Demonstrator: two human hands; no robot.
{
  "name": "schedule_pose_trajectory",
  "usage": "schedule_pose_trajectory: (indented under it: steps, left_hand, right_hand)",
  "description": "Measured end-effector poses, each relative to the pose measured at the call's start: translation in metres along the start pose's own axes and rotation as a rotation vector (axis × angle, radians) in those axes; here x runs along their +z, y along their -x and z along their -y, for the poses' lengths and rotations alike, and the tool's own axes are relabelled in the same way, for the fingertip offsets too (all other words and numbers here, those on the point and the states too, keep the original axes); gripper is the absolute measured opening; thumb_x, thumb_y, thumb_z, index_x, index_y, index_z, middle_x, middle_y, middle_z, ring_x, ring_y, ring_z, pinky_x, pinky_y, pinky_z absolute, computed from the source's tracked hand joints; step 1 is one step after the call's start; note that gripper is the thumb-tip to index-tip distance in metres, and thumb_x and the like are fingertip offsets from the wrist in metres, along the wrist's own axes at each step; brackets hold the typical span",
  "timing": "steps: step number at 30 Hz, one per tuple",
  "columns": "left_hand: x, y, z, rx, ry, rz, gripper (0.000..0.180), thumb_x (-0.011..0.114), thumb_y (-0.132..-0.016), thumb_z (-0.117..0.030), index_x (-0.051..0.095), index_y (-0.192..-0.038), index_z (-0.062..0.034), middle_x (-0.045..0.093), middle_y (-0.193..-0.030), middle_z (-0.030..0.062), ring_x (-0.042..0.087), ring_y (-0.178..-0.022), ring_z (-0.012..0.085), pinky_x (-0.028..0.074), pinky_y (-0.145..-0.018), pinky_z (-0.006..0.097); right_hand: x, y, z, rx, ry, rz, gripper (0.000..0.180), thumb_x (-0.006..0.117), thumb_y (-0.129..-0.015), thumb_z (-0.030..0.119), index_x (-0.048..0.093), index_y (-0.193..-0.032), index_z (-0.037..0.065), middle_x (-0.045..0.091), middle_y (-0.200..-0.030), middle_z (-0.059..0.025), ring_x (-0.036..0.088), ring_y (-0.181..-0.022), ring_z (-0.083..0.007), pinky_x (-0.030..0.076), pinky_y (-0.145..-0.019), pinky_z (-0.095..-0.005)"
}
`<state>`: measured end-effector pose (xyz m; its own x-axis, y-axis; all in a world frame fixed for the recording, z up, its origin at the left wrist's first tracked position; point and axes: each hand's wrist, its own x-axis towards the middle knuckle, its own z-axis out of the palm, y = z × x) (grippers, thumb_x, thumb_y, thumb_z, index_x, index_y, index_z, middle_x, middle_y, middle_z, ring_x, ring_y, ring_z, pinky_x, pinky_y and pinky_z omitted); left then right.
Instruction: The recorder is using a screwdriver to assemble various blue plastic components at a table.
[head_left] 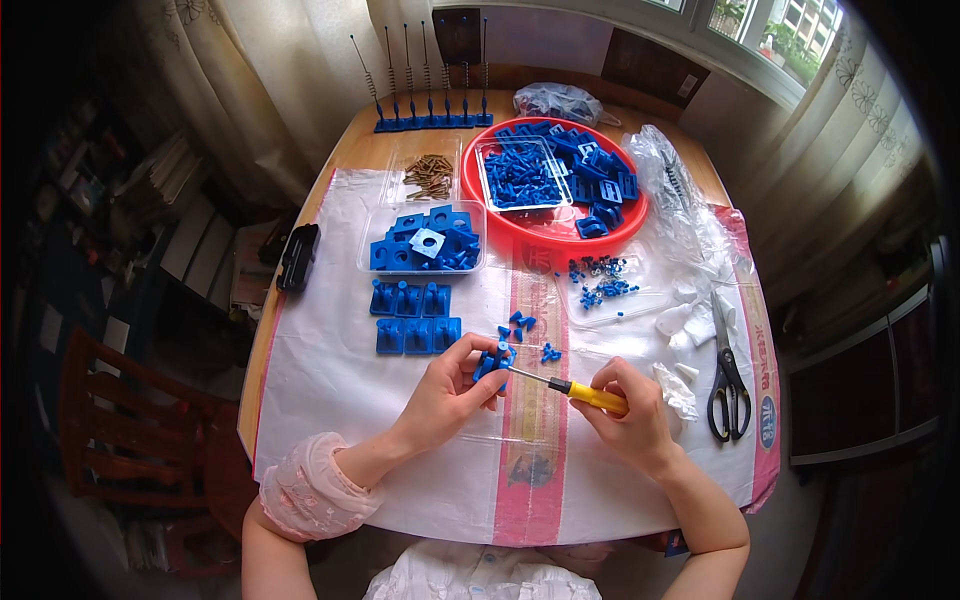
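My left hand (446, 398) is closed around a small blue plastic part (492, 366), held above the middle of the table. In my right hand (630, 412) is a screwdriver (597, 396) with a yellow and black handle. Its metal shaft points left, and the tip reaches the blue part; whether it sits in a screw is too small to tell. Several loose blue pieces (518, 325) lie just beyond my hands. To the left of them, blue square-based assemblies (418, 336) stand in two rows.
A red basin (560, 241) holds many blue parts. Left of it are a clear tub (371, 262) of blue plates and a tray of brass-coloured screws (430, 177). Black scissors (729, 385) lie at right, beside crumpled plastic (680, 200). Spring-topped rods (430, 100) stand at the back.
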<state>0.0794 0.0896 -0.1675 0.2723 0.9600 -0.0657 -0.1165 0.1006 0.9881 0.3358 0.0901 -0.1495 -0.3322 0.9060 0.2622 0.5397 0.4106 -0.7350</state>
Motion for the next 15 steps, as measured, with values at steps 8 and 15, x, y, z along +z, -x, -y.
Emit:
schedule_pose_trajectory:
  steps: [8,15]
  left_hand:
    - [0.0005,0.0007,-0.0013,-0.004,-0.005,-0.002,0.022,0.062,-0.097,-0.009,0.052,-0.116,-0.0062,0.063,-0.09,0.0021,0.06,-0.076,0.0046,0.052,-0.066,0.02]
    - [-0.0021,0.0,0.0028,0.003,-0.024,0.009,0.024,0.063,-0.096,-0.008,0.054,-0.119,-0.0066,0.065,-0.098,0.0049,0.065,-0.078,0.0078,0.055,-0.067,0.021]
  right_hand:
    - [0.0013,-0.0033,-0.0016,-0.132,0.048,-0.087,0.022,0.083,-0.074,0.008,0.068,-0.09,0.005,0.062,-0.076,-0.0064,0.063,-0.061,-0.0206,0.048,-0.052,-0.0322]
    - [0.0,-0.003,-0.0043,-0.144,0.161,-0.096,0.026,0.083,-0.075,0.015,0.072,-0.098,0.009,0.062,-0.075,-0.0044,0.063,-0.062,-0.0196,0.047,-0.052,-0.0328]
